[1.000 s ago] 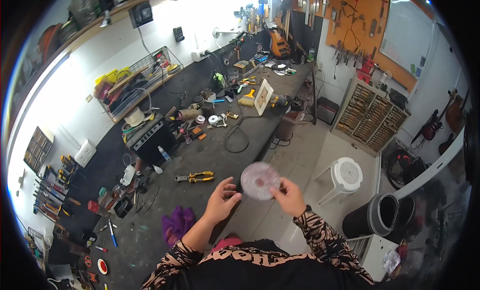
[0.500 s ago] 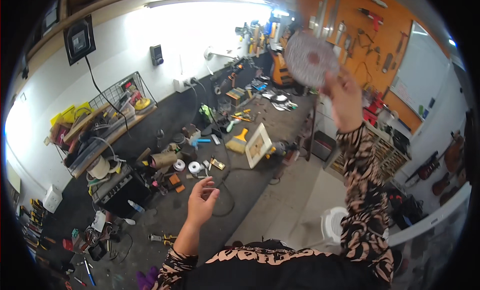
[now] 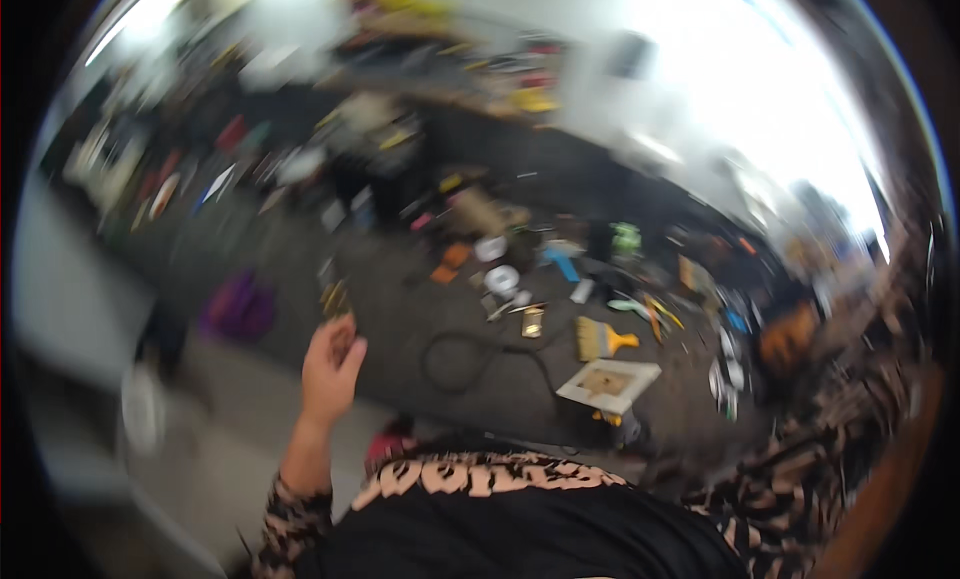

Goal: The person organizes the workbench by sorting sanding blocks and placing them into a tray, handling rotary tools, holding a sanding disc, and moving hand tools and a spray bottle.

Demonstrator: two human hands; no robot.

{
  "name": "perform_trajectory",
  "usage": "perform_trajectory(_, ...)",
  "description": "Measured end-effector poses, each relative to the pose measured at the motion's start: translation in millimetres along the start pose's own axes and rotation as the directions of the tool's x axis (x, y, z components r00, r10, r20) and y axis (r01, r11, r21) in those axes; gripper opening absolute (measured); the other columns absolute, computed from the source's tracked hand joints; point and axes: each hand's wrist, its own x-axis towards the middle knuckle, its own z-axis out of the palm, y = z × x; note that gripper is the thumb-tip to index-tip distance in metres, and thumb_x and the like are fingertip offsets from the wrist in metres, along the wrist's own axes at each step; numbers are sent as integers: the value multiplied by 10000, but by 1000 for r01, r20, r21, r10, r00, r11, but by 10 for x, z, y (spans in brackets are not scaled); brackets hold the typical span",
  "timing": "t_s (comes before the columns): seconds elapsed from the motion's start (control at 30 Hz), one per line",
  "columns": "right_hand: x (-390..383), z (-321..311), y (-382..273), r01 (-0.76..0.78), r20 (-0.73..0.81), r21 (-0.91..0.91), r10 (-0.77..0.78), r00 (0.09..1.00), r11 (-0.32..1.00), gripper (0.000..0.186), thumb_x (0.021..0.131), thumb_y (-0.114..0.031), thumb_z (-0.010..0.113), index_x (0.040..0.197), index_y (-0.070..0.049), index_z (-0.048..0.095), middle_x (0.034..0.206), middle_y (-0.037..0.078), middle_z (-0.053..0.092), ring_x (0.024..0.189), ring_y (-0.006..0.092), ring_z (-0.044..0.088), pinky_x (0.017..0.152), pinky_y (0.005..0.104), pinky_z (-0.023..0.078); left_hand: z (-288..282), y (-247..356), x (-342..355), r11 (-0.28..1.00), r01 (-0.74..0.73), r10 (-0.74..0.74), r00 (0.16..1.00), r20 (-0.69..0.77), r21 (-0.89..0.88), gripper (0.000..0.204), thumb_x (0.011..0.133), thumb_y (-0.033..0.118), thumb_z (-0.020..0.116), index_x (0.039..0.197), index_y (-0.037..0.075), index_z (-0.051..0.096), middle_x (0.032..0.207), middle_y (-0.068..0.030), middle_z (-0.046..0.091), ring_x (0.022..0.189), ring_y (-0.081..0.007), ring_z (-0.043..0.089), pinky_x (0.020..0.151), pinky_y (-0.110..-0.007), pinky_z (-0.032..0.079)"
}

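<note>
My left hand (image 3: 333, 371) is over the front edge of the dark workbench (image 3: 290, 269), its fingers loosely curled and the thumb apart. I see nothing held in it. Just beyond the fingertips lies a small yellow-handled tool (image 3: 336, 295), blurred. My right arm, in a patterned sleeve (image 3: 820, 429), reaches up along the right rim, and its hand is out of view. The disc it held earlier does not show.
A yellow-handled brush (image 3: 605, 339) lies behind a pale square frame (image 3: 610, 383). Nearby are white rolls (image 3: 501, 280), orange blocks (image 3: 450, 263) and a looped black cable (image 3: 430, 364). A purple item (image 3: 238, 307) lies left; a loaded shelf (image 3: 430, 84) hangs behind.
My view has swung left along the bench, blurring much of it. My right hand, earlier raised with a grey disc, has left the picture. My left hand now appears beside the yellow-handled tool.
</note>
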Motion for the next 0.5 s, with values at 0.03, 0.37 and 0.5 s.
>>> perform_trajectory(0.03,78,-33,207,-8,27,-32,9,1000,999,430,935,-197,679,1287,5,540,874,69,695,696,146,656,638,273,541,19,187,-169,999,35,-32,996,-83,34,377,911,44,668,1270,14,558,1166,-80,583,978,-135,619,825,-266,513)
perform_trajectory(0.37,287,242,393,-53,100,-180,72,992,982,343,941,-205,666,1225,-26,599,879,71,692,698,156,653,634,288,538,-71,524,-1728,979,196,-137,837,-530,57,399,912,92,685,1287,24,565,1201,-86,573,965,-151,616,792,-270,522)
perform_trajectory(0.5,181,-21,433,-67,68,-269,88,994,961,310,943,-209,660,1200,-39,623,881,71,692,699,159,652,632,295,537,-276,498,-1796,973,228,-182,825,-535,21,406,911,100,690,1290,28,565,1210,-85,571,972,-156,614,793,-272,522)
